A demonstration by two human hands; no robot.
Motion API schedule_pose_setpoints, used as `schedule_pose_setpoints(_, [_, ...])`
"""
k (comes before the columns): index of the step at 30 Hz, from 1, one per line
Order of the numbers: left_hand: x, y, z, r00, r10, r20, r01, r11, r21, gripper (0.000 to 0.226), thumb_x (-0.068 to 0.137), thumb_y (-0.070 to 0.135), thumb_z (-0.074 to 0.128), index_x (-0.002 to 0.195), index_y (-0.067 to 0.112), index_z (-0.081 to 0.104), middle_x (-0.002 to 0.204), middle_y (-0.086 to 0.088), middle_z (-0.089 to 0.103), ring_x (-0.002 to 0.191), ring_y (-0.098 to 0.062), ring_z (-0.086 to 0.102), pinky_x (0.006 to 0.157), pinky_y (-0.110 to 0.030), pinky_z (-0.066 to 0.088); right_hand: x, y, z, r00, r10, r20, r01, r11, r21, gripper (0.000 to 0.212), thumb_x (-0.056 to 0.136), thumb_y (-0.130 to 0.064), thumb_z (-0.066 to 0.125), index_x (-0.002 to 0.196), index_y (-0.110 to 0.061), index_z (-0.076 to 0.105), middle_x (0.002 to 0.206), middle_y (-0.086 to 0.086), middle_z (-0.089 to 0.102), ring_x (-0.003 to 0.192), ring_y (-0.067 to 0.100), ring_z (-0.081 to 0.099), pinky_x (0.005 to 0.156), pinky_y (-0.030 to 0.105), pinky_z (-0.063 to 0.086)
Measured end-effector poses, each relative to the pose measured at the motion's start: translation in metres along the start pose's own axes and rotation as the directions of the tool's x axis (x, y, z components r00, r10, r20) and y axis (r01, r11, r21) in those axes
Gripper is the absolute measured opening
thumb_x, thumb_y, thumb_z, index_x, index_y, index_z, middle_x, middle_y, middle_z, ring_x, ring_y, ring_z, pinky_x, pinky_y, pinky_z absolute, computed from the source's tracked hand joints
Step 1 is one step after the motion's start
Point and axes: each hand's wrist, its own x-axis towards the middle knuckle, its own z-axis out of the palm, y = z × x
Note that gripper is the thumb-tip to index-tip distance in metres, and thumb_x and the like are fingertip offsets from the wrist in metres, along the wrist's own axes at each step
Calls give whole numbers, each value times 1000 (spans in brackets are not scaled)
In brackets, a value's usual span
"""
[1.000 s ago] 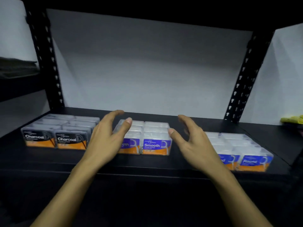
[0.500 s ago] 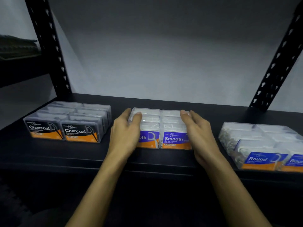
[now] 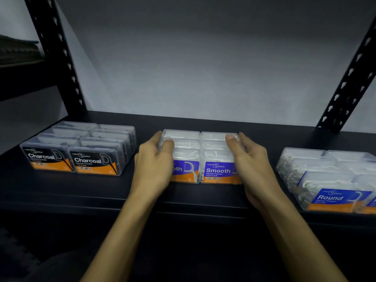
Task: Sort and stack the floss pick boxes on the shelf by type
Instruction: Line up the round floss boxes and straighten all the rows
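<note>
Three groups of clear floss pick boxes sit on the black shelf (image 3: 114, 192). Black-labelled Charcoal boxes (image 3: 81, 147) are at the left, purple-labelled Smooth boxes (image 3: 200, 151) in the middle, and blue-labelled Round boxes (image 3: 329, 176) at the right, cut off by the frame edge. My left hand (image 3: 154, 165) presses against the left side of the Smooth group, thumb on top. My right hand (image 3: 250, 161) clasps its right side the same way. Both hands squeeze the Smooth group between them.
Black perforated uprights stand at the back left (image 3: 59, 58) and back right (image 3: 345, 86) of the shelf. A pale wall closes the back. Bare shelf strips separate the three groups. A darker neighbouring shelf (image 3: 18, 58) lies at the far left.
Both hands came forward from hovering apart above the shelf front and closed onto the two sides of the Smooth group. The view has moved closer to the shelf.
</note>
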Motion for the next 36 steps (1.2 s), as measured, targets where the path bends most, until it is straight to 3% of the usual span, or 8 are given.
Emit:
schedule_pose_setpoints(3, [-2,3,1,1000,-10,-10,10,1000,5,24,97,37,46,108,33,68,98,11,74,94,-8,70,87,-34,57,-3,-2,-1,999,-32,14,33,999,-28,47,98,-45,55,120,-4,56,61,-33,65,68,-12,68,64,12,51])
schedule_pose_setpoints(7, [-4,7,4,999,-6,-52,6,1000,6,51,85,46,43,129,26,62,112,4,72,104,-17,67,96,-42,54,-7,-5,-3,997,-59,56,61,998,-29,50,95,-53,56,111,-6,62,87,0,78,81,12,76,80,36,61])
schedule_pose_setpoints(12, [-1,5,4,999,-6,-54,7,1000,4,35,96,36,48,126,25,63,109,5,70,105,-18,66,94,-38,53,-8,-6,-3,995,-77,69,79,996,-31,53,96,-52,56,103,1,59,84,2,76,80,13,75,80,39,58])
schedule_pose_setpoints(22, [2,1,4,999,10,-50,-9,1000,14,30,100,30,47,127,24,60,108,6,68,102,-16,65,88,-33,52,-10,-11,-3,995,-39,88,43,998,-51,57,94,-53,57,116,-1,60,91,1,78,85,12,76,88,41,60])
schedule_pose_setpoints(26, [2,0,3,999,-22,-40,21,1000,-22,41,96,44,49,131,26,57,115,6,68,103,-13,66,94,-40,54,-10,-11,-5,995,-15,95,18,999,-37,59,91,-58,59,116,-5,62,89,0,77,87,15,76,92,48,57])
schedule_pose_setpoints(31, [-4,8,-4,998,-48,-31,44,992,-117,69,87,68,53,145,31,45,131,18,51,120,-4,48,95,-26,36,-9,-20,-12,997,30,72,-28,999,-36,117,57,-91,63,148,-19,44,142,-1,60,125,15,61,109,46,45])
schedule_pose_setpoints(34, [-5,11,-18,998,8,-60,-14,994,-106,83,72,79,58,141,35,47,141,11,55,128,-11,53,106,-38,44,-20,-39,-22,992,-54,113,83,958,-276,109,65,-86,58,154,-29,33,157,-6,41,139,13,45,112,39,40])
schedule_pose_setpoints(36, [-6,19,-29,995,91,-48,-92,996,-13,80,69,77,60,139,38,49,143,12,53,132,-11,49,110,-40,41,-28,-56,-34,971,-127,203,217,827,-518,101,72,-76,60,157,-33,24,163,-11,28,145,10,33,107,28,32])
